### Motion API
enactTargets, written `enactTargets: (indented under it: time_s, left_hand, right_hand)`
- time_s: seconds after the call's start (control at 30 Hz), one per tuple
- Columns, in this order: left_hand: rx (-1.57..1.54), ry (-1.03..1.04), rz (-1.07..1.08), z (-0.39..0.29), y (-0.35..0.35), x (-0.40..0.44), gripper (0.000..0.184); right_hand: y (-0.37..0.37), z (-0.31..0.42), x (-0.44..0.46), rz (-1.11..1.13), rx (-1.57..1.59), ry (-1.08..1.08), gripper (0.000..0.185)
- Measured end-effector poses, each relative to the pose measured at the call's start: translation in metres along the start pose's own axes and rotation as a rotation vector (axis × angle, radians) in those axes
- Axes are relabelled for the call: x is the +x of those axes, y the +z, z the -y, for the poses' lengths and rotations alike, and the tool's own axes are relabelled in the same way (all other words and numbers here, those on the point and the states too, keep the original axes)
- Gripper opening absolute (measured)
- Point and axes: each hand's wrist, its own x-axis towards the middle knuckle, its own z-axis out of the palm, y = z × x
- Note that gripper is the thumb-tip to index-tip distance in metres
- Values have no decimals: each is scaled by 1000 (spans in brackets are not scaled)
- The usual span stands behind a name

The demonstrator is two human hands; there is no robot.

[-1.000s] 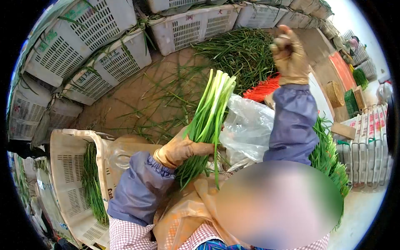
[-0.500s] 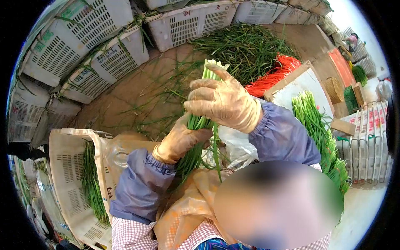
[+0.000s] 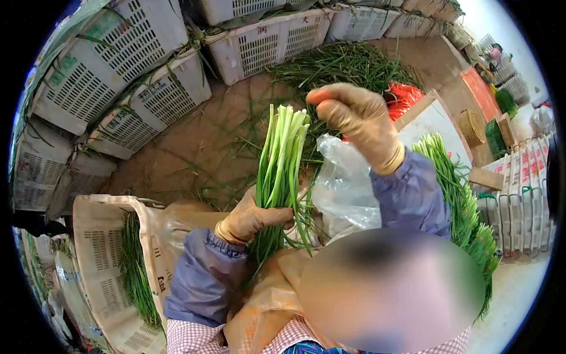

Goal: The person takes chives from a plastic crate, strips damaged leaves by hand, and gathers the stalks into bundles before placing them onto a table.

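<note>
A bunch of green stalks with pale ends up point(image 3: 282, 156) stands nearly upright in my gloved left hand point(image 3: 253, 217), whose thumb and fingers wrap round its lower part. The leaves hang below that hand over the orange-tinted apron point(image 3: 274, 295). To the right of the bunch and above a clear plastic bag point(image 3: 345, 189), my gloved right hand point(image 3: 359, 121) is raised. Its fingers are bent and point left, slightly apart, with nothing visible between them. It does not touch the stalks.
White crates point(image 3: 271, 44) line the back and left. Loose leaves point(image 3: 348, 68) lie on the floor near red ties point(image 3: 404, 97). A pale crate point(image 3: 106, 253) with greens stands at the left. Stacked green bunches point(image 3: 460, 200) lie at the right, by a white board point(image 3: 433, 127). A blurred patch covers the lower right.
My right hand came down from its raised position to the stalk tops, then moved back up and right, off them. My left hand kept its hold; the bunch now stands more upright.
</note>
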Motion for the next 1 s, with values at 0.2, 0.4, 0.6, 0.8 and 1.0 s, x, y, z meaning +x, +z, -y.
enactTargets:
  time_s: [0.2,0.4,0.6,0.8,1.0]
  left_hand:
    - [-47,-2,-25,-5,9,-4,60]
    - [-13,-10,-17,2,-2,-3,60]
    - [-94,35,86,9,-35,-9,62]
    - [-300,110,215,13,-52,-6,73]
    - [-109,82,94,-11,-16,0,51]
  right_hand:
    - [20,-6,0,-47,-288,-152,15]
    - [-33,12,31,-556,-70,-285,13]
    - [-225,-17,90,-1111,702,-367,11]
    - [-105,-76,55,-435,-339,33,37]
    - [78,-37,-21,156,573,-11,57]
